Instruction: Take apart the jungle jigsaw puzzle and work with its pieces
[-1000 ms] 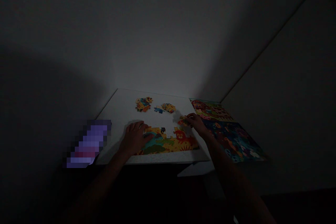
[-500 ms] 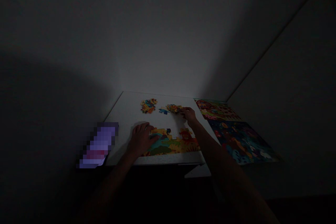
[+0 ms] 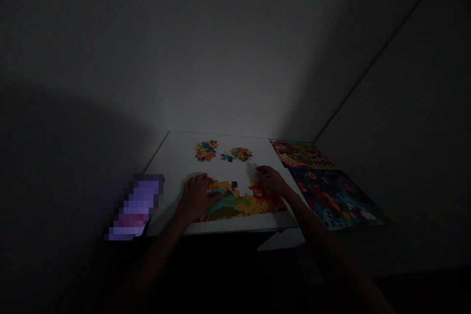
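A partly joined jigsaw puzzle (image 3: 235, 204) lies near the front edge of the white table, showing a green crocodile and a red-maned lion. My left hand (image 3: 196, 195) rests with fingers spread at its left side, the thumb over the puzzle. Just above the puzzle's right part is my right hand (image 3: 271, 179), its fingers drawn together; whatever is between them is too dark to make out. Farther back lies a pile of loose puzzle pieces (image 3: 242, 153), with a blue piece (image 3: 227, 156) beside it. Another pile of pieces (image 3: 206, 150) sits to the left.
Two finished-looking picture puzzles lie at the right: a farm scene (image 3: 305, 154) and a dark blue one (image 3: 334, 198). A blurred-out phone-like screen (image 3: 138, 206) glows at the table's left edge. Walls (image 3: 221, 59) rise behind and to the right. The room is dim.
My right hand has drawn back from the right pile of pieces toward me, to above the joined puzzle. My left hand stays at the puzzle's left side. The view has shifted slightly.
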Motion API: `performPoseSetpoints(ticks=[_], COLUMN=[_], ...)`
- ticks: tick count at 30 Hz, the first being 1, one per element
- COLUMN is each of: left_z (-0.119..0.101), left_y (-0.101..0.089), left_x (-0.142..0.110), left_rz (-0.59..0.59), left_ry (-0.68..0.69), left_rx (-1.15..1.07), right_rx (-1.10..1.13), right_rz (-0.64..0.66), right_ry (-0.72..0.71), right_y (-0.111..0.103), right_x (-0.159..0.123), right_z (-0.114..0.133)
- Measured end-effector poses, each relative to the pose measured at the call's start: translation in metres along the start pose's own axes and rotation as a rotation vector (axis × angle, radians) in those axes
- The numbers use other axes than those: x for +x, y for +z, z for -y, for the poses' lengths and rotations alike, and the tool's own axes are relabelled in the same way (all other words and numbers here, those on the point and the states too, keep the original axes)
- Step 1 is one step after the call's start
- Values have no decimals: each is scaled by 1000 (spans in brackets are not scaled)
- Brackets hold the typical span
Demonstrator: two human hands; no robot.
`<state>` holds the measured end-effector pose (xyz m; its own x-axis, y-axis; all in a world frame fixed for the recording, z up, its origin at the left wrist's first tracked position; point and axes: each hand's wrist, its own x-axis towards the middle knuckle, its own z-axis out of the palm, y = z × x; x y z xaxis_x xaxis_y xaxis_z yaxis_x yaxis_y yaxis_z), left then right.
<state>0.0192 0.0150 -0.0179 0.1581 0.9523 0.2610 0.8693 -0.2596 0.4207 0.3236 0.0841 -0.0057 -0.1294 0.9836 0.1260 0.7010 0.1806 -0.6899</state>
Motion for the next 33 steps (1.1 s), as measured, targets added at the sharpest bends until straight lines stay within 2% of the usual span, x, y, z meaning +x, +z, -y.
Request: performPoseSetpoints(ticks=[4,7,11,17,25,33], left_z=[2,4,3,-4,-11,-19], left_y=[1,1,-3,-14,-22,-23], left_x=[1,2,2,-1,19,32], left_rz=[-30,-57,-45,92,119,116], left_ry=[42,50,-39,-172,-117,-172], left_rx=[-54,-141,-313,-617,-651,-681], right_rx=[-312,-386,-369,-335,-311,-309], right_rz=[22,-44,-64,-65,-68,-64], right_ry=[-194,-201,-181,-159,-173,-161], right_y=[7,17,19,15,14,15], right_x=[-30,-39,-42,-44,-46,-46], right_z=[-10,-8,-2,2,5,4])
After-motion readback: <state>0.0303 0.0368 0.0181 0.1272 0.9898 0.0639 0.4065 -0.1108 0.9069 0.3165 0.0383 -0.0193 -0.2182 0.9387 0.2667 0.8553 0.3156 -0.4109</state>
